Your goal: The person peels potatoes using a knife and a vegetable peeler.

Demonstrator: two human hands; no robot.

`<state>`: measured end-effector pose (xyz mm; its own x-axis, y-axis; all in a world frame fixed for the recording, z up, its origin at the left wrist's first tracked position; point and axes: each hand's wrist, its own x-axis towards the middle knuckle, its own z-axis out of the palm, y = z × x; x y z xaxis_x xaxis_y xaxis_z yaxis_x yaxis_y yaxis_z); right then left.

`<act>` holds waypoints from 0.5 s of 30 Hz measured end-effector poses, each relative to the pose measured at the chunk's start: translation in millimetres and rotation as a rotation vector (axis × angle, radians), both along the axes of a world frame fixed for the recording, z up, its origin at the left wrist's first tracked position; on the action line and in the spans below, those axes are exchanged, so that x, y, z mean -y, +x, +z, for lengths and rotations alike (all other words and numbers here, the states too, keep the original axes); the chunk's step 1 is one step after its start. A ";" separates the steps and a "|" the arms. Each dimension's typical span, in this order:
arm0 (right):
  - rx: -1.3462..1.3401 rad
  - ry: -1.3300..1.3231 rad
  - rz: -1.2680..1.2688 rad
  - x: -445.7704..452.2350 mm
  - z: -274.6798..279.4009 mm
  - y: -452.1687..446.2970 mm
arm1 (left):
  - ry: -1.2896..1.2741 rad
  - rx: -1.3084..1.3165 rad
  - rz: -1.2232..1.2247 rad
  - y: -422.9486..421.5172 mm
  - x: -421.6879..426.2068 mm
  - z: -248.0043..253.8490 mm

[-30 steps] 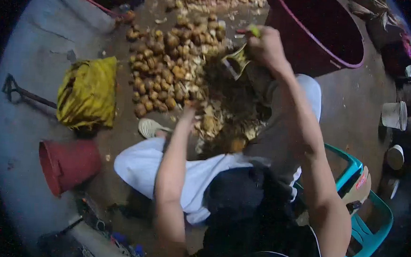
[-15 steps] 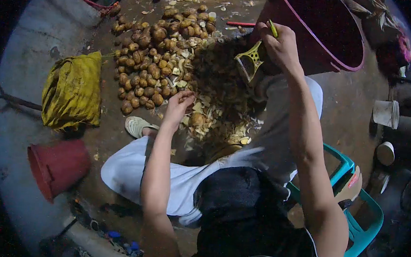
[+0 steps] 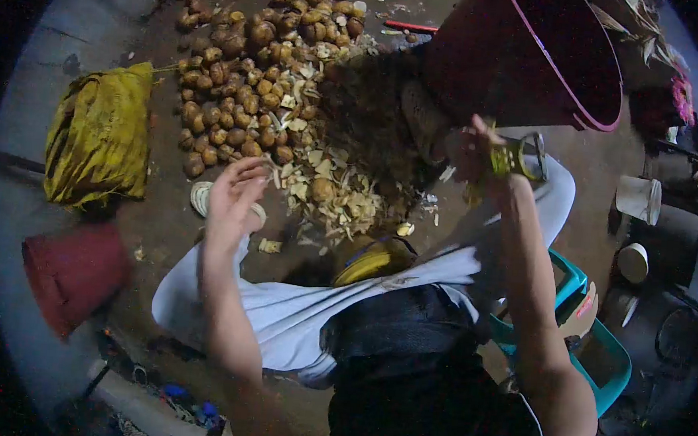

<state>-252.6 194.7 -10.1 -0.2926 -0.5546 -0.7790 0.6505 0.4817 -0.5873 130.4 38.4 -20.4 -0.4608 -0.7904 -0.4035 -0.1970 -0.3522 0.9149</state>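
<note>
My left hand [image 3: 235, 191] is raised over the floor near my left shoe, its fingers loosely bent and apart, with nothing clearly in it. Just beyond it lies a heap of brown unpeeled potatoes [image 3: 240, 103]. Blurred by motion, my right hand [image 3: 477, 154] is above my right leg and holds a yellow-green peeler [image 3: 520, 158] with a wide frame. Pale peelings [image 3: 342, 202] are spread on the floor between my legs, a peeled-looking potato [image 3: 323, 189] among them.
A large dark red tub [image 3: 478, 66] stands at the upper right. On the left are a yellow woven sack [image 3: 102, 135] and a red bucket [image 3: 78, 273]. A teal stool [image 3: 612, 382] is at my right, a yellow round object [image 3: 374, 266] between my legs. A red stick [image 3: 411, 26] lies beyond.
My right hand has drawn back from beside the tub toward my right knee, turning the peeler. My left hand has moved left and toward me, away from the peelings. The view has shifted slightly.
</note>
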 end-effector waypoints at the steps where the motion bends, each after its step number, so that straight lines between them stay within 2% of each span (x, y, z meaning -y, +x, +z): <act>1: 0.094 0.112 -0.054 -7.5 8.1 16.5 | -0.020 0.008 0.034 6.6 3.2 1.8; 2: 0.218 0.046 0.090 -29.5 -5.0 16.1 | -0.007 0.003 0.031 14.0 6.9 0.8; 3: 0.333 0.097 0.128 -55.2 -32.9 15.7 | -0.063 0.035 0.021 20.6 11.0 -1.5; 5: 0.512 0.149 0.200 -70.8 -7.2 43.4 | -0.109 0.078 0.029 21.8 12.7 2.8; 6: 0.509 0.157 0.198 -83.5 -10.4 49.4 | -0.102 0.075 0.029 21.2 13.3 2.9; 8: 0.826 0.031 0.242 -109.8 -21.9 59.1 | -0.193 0.116 -0.033 22.1 13.3 4.4; 9: 0.863 -0.010 0.251 -104.7 -5.7 70.3 | -0.192 0.112 -0.034 20.7 12.2 7.6; 10: 0.857 -0.008 0.249 -104.1 -0.1 78.9 | -0.213 0.106 -0.047 17.6 9.6 11.5; 12: 0.564 0.055 0.305 -104.3 7.3 87.7 | -0.234 0.090 -0.058 12.4 6.2 18.8; 13: 0.657 0.037 0.288 -107.0 -2.8 87.8 | -0.196 0.064 -0.052 11.1 4.4 22.1; 15: 0.570 0.049 0.300 -102.8 1.4 89.7 | -0.160 0.038 -0.044 8.5 2.3 30.0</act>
